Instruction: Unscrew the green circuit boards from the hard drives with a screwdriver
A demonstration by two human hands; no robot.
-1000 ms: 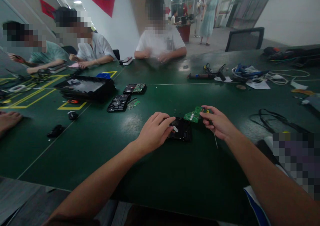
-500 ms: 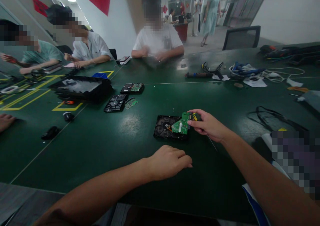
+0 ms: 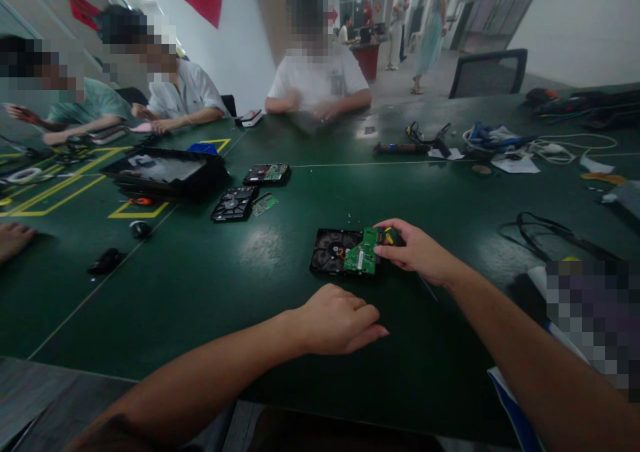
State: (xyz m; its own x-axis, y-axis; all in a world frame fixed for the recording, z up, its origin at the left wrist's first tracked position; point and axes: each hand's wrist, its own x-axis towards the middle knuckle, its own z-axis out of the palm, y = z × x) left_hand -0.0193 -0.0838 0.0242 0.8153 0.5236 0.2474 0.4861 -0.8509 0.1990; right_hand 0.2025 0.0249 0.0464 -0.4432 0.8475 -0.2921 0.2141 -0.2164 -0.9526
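Observation:
Between the thumb and fingers of my right hand is the edge of a green circuit board. The board lies over the right part of a black hard drive on the table; whether it touches the drive I cannot tell. A screwdriver with a black and yellow handle is tucked in the same hand, its thin shaft sticking out below towards me. My left hand is loosely closed in front of the drive, apart from it, with nothing seen between thumb and forefinger; its palm is hidden.
Two more hard drives and a loose circuit board lie farther left, near a black tray. Cables and papers are at the back right. People sit across the green table; another person's hand rests at the left edge.
The circuit board has come down flatter and more in line with the drive, still in my right hand. The thumb of my left hand has moved slightly away from the fingers.

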